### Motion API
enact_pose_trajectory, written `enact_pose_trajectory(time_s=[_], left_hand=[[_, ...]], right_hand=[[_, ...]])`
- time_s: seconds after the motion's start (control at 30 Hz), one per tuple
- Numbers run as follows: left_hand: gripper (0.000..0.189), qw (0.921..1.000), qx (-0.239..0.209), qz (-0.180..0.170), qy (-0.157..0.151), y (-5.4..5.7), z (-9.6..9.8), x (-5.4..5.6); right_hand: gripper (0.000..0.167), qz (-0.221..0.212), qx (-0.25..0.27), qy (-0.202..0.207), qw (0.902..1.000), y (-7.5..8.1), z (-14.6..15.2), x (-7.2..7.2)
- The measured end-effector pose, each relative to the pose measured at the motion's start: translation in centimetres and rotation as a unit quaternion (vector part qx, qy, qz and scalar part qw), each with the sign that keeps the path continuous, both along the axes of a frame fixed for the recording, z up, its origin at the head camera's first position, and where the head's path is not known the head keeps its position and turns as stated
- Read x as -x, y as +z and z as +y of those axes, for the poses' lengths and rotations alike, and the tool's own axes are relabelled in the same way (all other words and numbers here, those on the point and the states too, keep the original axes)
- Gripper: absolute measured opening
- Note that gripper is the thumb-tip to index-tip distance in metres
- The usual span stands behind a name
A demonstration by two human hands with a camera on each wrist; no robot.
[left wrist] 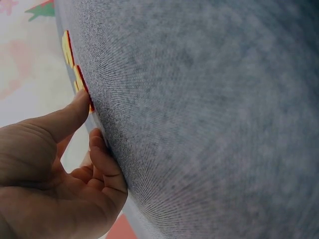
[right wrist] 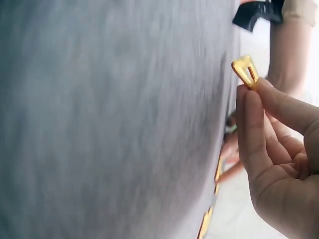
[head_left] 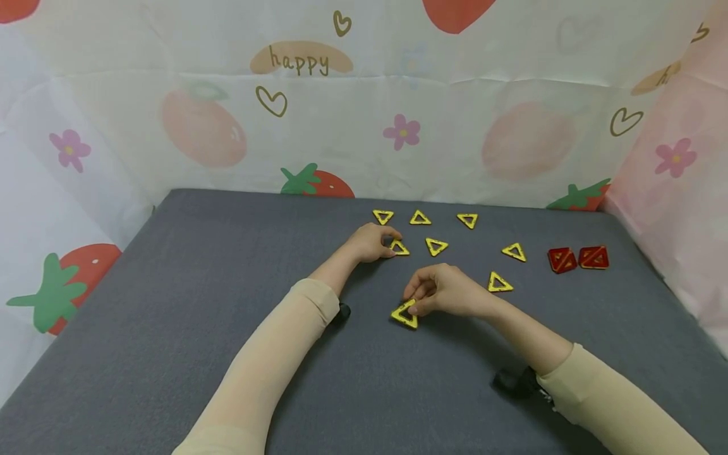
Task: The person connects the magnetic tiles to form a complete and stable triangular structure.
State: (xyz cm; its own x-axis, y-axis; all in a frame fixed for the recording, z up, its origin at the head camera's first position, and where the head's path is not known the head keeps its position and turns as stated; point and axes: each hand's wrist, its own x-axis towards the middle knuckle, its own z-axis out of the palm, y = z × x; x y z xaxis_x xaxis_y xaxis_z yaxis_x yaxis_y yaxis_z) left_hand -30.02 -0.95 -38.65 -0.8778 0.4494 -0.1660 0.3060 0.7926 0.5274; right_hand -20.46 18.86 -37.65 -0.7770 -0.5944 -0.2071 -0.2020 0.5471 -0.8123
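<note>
Near frame center, the left hand [head_left: 368, 244] gripped a yellow triangular tile [head_left: 401, 253] on the counter [head_left: 199, 284]. Below, the right hand [head_left: 446, 291] pinched another yellow triangle [head_left: 404, 321].

The triangles [head_left: 500, 289] are yellow, red-edged in the left wrist view; the squares [head_left: 594, 258] dark red, the table [head_left: 170, 328] grey, the sleeves [head_left: 284, 341] plain cream. The white cloth [head_left: 364, 126] is printed with pink flowers [head_left: 401, 133], red strawberries [head_left: 335, 184] with green leaves [head_left: 301, 182], and brown hearts [head_left: 272, 101].
</note>
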Motion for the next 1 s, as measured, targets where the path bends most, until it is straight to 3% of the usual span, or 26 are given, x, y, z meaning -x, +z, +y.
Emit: enact_pose_trajectory(time_s=[0.33, 0.5, 1.0], left_hand=[[0.043, 1.0000, -0.006, -0.003, -0.002, -0.1, -0.1, 0.1], [0.043, 1.0000, -0.004, 0.000, -0.004, -0.2, -0.1, 0.2], [0.043, 1.0000, -0.004, 0.007, -0.003, -0.3, 0.0, 0.1]], right_hand=[[0.013, -0.029, 0.016, 0.062, 0.9975, 0.0, -2.5, -2.0], [0.014, -0.005, 0.005, 0.080, 0.9968, -0.4, -3.1, -2.4], [0.011, 0.046, -0.006, 0.081, 0.9956, -1.1, -3.6, -2.8]])
